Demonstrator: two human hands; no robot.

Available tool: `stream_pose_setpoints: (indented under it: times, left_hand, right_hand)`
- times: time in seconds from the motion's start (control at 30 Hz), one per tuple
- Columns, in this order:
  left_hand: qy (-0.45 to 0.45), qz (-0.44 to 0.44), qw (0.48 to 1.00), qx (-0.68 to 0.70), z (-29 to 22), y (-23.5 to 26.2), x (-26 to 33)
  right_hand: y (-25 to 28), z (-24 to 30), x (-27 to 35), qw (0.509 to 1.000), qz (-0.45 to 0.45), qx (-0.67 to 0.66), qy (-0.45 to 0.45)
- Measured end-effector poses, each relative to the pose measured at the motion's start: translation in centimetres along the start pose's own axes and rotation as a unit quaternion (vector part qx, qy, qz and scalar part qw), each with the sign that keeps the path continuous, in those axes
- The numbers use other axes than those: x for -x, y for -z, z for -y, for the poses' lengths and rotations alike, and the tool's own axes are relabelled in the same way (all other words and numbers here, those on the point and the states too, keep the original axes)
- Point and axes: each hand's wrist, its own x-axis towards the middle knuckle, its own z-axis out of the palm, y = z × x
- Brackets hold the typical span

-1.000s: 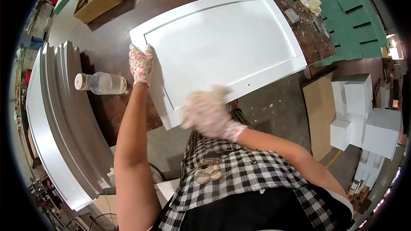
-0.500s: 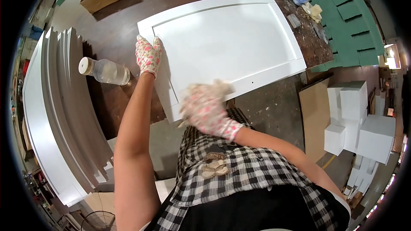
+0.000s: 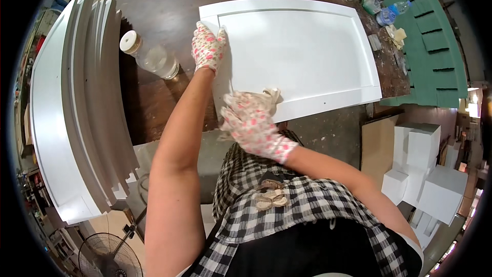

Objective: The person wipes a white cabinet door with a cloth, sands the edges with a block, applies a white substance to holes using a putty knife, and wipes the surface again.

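A white framed cabinet door point(image 3: 302, 51) lies flat on the brown table, its near edge jutting past the table's front. My left hand point(image 3: 209, 47), in a floral-print glove, grips the door's left edge, with the thumb on the frame and the fingers along the outer side. Over the near left corner, my right hand point(image 3: 251, 123) is closed on a pale cloth point(image 3: 272, 95) pressed to the frame; a matching glove covers it. Part of the cloth is hidden under the palm, and the fingers are slightly blurred.
A clear jar with a white lid point(image 3: 151, 57) stands left of the door. Beyond it are stacked white panels point(image 3: 59, 113). Bottles point(image 3: 392, 14) and rags point(image 3: 397, 36) sit at the far right, beside green slotted panels point(image 3: 433, 46). A fan point(image 3: 107, 256) is at lower left.
The view has shifted, so the door and jar appear further right. My right hand, with the cloth, stays around the door's near left corner. My left hand keeps its place on the left edge.
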Motion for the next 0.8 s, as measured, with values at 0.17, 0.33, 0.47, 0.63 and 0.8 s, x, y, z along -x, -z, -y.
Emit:
stream_pose_setpoints:
  times: [0.17, 0.33, 0.47, 0.63, 0.8]
  left_hand:
    - [-0.054, -0.033, 0.997, -0.033, 3.2, -0.5, -1.2]
    - [-0.013, 0.004, 0.999, -0.029, -0.1, 0.0, -0.6]
    - [-0.018, -0.009, 1.000, -0.022, -0.2, -0.4, -0.7]
    - [-0.016, -0.017, 1.000, -0.016, 0.3, 0.2, -0.3]
    - [-0.015, -0.011, 1.000, -0.008, 0.3, 0.2, -0.4]
  right_hand:
    - [3.1, -5.6, 3.3, 0.961, 0.115, -0.062, -0.244]
    - [4.4, -21.4, 17.5, 0.874, -0.046, 0.123, -0.467]
    - [1.0, -25.8, 22.0, 0.862, -0.075, -0.056, -0.498]
    - [-1.5, -9.5, 7.6, 0.722, -0.144, -0.550, -0.394]
    - [0.9, 1.3, -1.4, 0.994, 0.030, -0.102, 0.030]
